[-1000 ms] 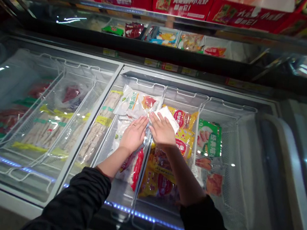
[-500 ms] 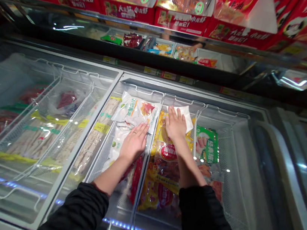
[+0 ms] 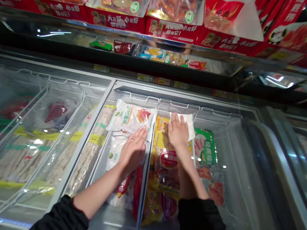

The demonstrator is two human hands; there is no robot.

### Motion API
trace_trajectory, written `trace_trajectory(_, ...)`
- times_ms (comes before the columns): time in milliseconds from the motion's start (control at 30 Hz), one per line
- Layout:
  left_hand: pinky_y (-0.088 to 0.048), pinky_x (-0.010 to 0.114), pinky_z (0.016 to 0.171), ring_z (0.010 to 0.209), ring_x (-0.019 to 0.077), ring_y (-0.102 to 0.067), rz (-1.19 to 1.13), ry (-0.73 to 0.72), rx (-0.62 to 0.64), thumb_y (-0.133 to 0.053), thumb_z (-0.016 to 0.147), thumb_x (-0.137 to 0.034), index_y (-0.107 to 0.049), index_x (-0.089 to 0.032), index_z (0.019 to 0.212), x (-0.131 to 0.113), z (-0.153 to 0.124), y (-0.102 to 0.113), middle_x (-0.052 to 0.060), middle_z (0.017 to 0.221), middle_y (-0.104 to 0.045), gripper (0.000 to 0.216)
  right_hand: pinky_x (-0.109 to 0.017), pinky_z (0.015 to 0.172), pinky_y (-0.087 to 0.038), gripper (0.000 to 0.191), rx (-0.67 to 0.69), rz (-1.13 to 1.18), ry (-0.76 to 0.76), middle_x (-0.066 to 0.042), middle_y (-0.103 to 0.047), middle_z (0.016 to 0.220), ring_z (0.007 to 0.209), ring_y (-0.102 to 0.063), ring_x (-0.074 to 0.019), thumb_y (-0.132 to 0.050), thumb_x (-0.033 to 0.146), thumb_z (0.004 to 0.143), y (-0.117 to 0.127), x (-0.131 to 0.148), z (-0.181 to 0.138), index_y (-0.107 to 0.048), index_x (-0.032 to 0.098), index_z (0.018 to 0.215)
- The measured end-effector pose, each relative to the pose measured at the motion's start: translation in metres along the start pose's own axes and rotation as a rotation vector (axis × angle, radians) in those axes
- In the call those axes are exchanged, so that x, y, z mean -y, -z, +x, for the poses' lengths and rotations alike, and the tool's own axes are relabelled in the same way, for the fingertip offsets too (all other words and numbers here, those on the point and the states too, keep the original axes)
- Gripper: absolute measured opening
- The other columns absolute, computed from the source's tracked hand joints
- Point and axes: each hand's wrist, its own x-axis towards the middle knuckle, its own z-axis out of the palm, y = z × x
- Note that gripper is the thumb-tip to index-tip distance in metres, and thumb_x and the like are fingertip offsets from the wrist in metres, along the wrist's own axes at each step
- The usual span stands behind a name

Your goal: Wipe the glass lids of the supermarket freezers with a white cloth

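My right hand lies flat with its fingers spread on a white cloth, pressing it down, seemingly against the freezer's glass top. Under that spot are yellow food packs in a wire basket. My left hand is also stretched out flat and holds nothing. It rests over a white printed food bag, apparently on the glass; the exact contact is hard to see. Another white bag is partly covered by that hand. A green pack lies to the right of the cloth.
A frame bar divides the freezer. Left of it are bags of pale sticks with yellow ends. Curved lid edges stand at the right. Above the back edge runs a shelf with red display boxes.
My right hand and the white cloth have slid slightly right over the baskets. My left hand stays flat over the white bag. The view has tilted up a little, showing more of the shelf.
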Motion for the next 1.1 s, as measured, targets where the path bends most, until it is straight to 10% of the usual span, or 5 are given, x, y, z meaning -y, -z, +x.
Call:
trace_trajectory(133,-0.026,0.042,0.129,0.154,0.0195,-0.029,0.029,-0.055,-0.04,-0.035,0.102,-0.017,-0.04,-0.016,0.157,0.016,0.061,0.015,0.005,0.164,-0.035,0.056,-0.047,0.128,-0.022,0.058,0.052,0.036,0.189,0.001,-0.031,0.166,0.156,-0.023,-0.0254,-0.022,0.038,0.107,-0.008,0.042,0.019,-0.034,0.019,0.161)
trace_trajectory(300,-0.026,0.041,0.129,0.154,0.0202,-0.029,0.082,-0.028,0.037,-0.032,0.104,-0.02,-0.04,-0.011,0.156,0.033,0.119,0.009,0.007,0.164,-0.035,0.054,-0.047,0.128,-0.024,0.056,0.093,-0.017,0.186,0.003,-0.032,0.166,0.155,-0.026,-0.023,-0.028,0.036,0.106,-0.006,0.007,-0.021,-0.034,0.024,0.16)
trace_trajectory(533,-0.029,0.042,0.127,0.153,0.0215,-0.032,0.094,-0.044,0.011,-0.033,0.104,-0.021,-0.041,-0.011,0.156,0.037,0.119,-0.003,0.007,0.163,-0.036,0.053,-0.051,0.127,-0.022,0.06,0.025,-0.013,-0.069,-0.001,-0.027,0.168,0.157,-0.021,-0.0285,-0.02,0.039,0.106,0.003,-0.004,0.06,-0.031,0.019,0.162)
trace_trajectory(833,-0.031,0.042,0.126,0.152,0.0216,-0.034,0.065,-0.059,0.006,-0.035,0.103,-0.02,-0.043,-0.013,0.155,0.039,0.121,0.001,0.009,0.162,-0.039,0.053,-0.044,0.128,-0.021,0.059,0.088,0.028,0.367,0.0,-0.033,0.166,0.156,-0.025,-0.0221,-0.021,0.041,0.107,-0.002,0.017,0.066,-0.036,0.02,0.16)
trace_trajectory(1100,-0.031,0.043,0.126,0.153,0.0226,-0.033,0.08,-0.044,0.011,-0.036,0.103,-0.021,-0.042,-0.014,0.155,0.039,0.121,-0.002,0.008,0.163,-0.038,0.054,-0.051,0.128,-0.021,0.062,0.056,0.002,-0.001,-0.001,-0.026,0.168,0.157,-0.021,-0.0287,-0.018,0.04,0.106,0.002,-0.014,0.126,-0.03,0.017,0.162)
